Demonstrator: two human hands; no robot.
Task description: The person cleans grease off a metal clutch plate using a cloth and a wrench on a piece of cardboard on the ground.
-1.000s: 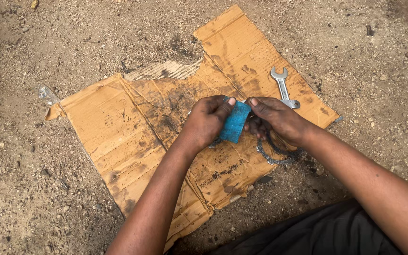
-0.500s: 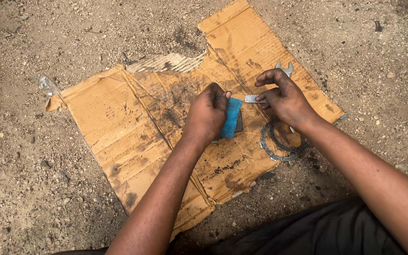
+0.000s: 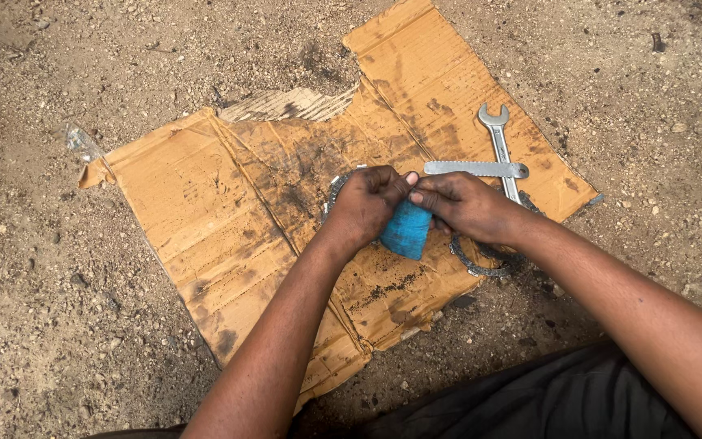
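My left hand and my right hand meet over a sheet of stained brown cardboard. Both pinch the top of a small blue folded piece, which hangs down between them. A flat grey metal strip with a toothed edge lies on the cardboard just beyond my right hand. A dark toothed ring lies partly under my right wrist. Part of another toothed metal piece shows behind my left hand.
A silver open-ended spanner lies on the cardboard's right part, beside the strip. Sandy, stony ground surrounds the cardboard. A scrap of clear plastic sits at its left corner. My dark trouser leg is at the bottom.
Half a second ago my right hand held the grey toothed strip up; now the strip lies on the cardboard and that hand is back on the blue piece.
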